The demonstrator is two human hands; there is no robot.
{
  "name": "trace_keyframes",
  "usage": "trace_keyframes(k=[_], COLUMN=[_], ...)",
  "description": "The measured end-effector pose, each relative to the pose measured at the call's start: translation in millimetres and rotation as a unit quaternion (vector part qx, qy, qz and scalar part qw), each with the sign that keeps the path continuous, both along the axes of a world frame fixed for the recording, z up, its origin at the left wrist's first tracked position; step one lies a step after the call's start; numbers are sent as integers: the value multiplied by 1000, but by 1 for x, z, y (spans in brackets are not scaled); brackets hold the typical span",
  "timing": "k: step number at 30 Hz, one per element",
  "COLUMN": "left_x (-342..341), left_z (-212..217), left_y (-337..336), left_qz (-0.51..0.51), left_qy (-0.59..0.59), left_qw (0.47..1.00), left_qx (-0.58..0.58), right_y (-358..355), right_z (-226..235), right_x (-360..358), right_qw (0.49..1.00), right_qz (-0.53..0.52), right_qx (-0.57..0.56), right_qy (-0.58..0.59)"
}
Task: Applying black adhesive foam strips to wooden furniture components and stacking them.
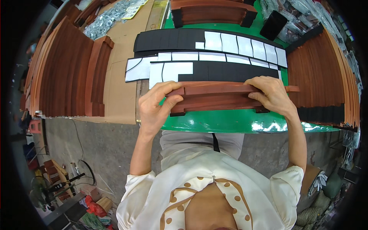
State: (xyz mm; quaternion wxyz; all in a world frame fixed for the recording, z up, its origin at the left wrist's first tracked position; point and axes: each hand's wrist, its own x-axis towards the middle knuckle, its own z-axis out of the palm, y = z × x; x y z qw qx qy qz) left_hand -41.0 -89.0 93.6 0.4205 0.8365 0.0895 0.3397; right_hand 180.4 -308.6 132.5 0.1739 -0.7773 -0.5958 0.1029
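Across the near edge of the green tabletop lies a long reddish-brown wooden piece, with small black pads under both its ends. My left hand grips its left end, thumb on the near side and fingers over the top. The right end is pinched the same way by my right hand. Just beyond the piece are sheets of black rectangular pads on white backing, partly peeled bare. A farther black sheet has bare white backing on its right half.
Stacks of similar wooden pieces stand at left and right; more lie at the back. A black phone rests beside clear plastic bags. Metal rings in plastic sit on cardboard at far left.
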Motion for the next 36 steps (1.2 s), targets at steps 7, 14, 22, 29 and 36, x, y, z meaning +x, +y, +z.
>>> trace_keyframes(k=[7, 14, 22, 29, 36], left_x=[8, 6, 86, 149, 154], left_z=[2, -1, -50, -98, -108], left_y=[8, 28, 114, 113, 113], left_qz=[4, -110, -70, -98, -90], left_qy=[9, 13, 135, 184, 204], left_qw=[1000, 992, 971, 910, 920], left_qx=[-8, -68, 184, 357, 321], right_y=[7, 18, 137, 216, 221], right_z=[-5, 9, -12, -96, -124], right_x=[9, 18, 68, 89, 95], right_qw=[998, 990, 997, 977, 954], right_qz=[3, 13, 72, 79, 125], right_qx=[-45, -60, -15, -110, -86], right_qy=[39, 129, -19, -166, -258])
